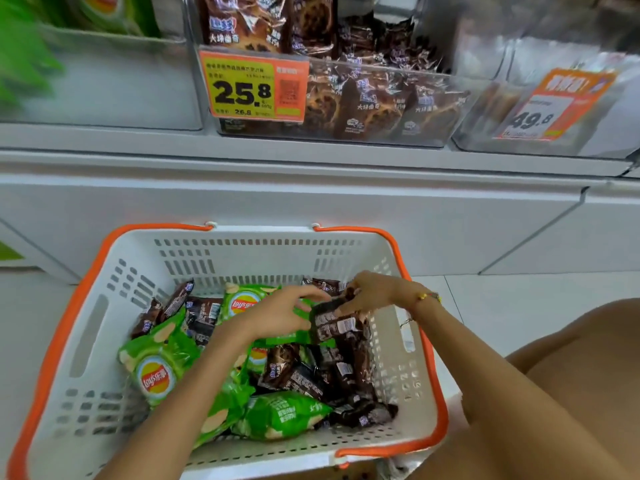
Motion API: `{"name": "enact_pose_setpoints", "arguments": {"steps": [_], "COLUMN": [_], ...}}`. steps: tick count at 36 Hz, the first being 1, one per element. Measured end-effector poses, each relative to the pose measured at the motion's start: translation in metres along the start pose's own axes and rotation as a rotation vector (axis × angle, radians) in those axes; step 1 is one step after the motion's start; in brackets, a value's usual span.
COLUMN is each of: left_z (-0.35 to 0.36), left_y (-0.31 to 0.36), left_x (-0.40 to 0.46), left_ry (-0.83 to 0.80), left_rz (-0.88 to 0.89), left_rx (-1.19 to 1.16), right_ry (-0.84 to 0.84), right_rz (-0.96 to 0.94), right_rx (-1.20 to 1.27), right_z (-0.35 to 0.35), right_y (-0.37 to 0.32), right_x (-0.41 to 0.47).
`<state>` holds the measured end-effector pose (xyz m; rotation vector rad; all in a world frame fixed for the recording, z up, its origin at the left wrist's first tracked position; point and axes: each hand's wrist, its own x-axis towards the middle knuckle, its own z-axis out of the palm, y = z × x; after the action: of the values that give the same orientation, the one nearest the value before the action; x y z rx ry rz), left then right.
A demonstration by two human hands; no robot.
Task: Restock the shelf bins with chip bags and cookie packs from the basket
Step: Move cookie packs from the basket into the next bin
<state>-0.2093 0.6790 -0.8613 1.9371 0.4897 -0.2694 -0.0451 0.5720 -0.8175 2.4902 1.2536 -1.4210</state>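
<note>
The white shelf (311, 157) ran across in front of me, carrying clear bins; the middle bin (346, 133) held brown cookie packs behind an orange price tag (254, 86) reading 25.8, and a bin to the right (540, 147) bore another tag (554, 105) reading 49.8. Below it, on the pale floor (485, 306), sat the white basket (242, 251) with its orange rim, holding green chip bags (156, 372) toward the left and near side and dark cookie packs (311, 375) heaped toward the right. Both my hands were inside the basket at its far right. My right hand (372, 292), a bracelet (427, 296) at its wrist, pinched the top of a cookie pack (332, 323) with curled fingers. My left hand (287, 310) hovered just beside that pack over a chip bag, its fingers loosely spread and holding nothing.
</note>
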Motion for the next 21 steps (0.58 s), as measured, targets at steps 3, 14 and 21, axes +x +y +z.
{"name": "enact_pose_setpoints", "arguments": {"steps": [3,14,21], "left_z": [-0.015,-0.051,-0.051], "left_y": [0.014,0.035,0.051], "left_x": [-0.006,-0.025,-0.031], "left_ry": [0.084,0.452,0.454], "left_rz": [0.057,0.086,0.096], "left_rx": [0.071,-0.357,-0.739], "right_ry": [0.073,0.107,0.336], "right_rz": [-0.018,-0.099,-0.260], "right_rx": [0.333,0.844,0.642], "right_z": [-0.016,-0.045,-0.048], "right_y": [-0.011,-0.044,-0.059], "right_x": [0.002,-0.025,-0.037]}}
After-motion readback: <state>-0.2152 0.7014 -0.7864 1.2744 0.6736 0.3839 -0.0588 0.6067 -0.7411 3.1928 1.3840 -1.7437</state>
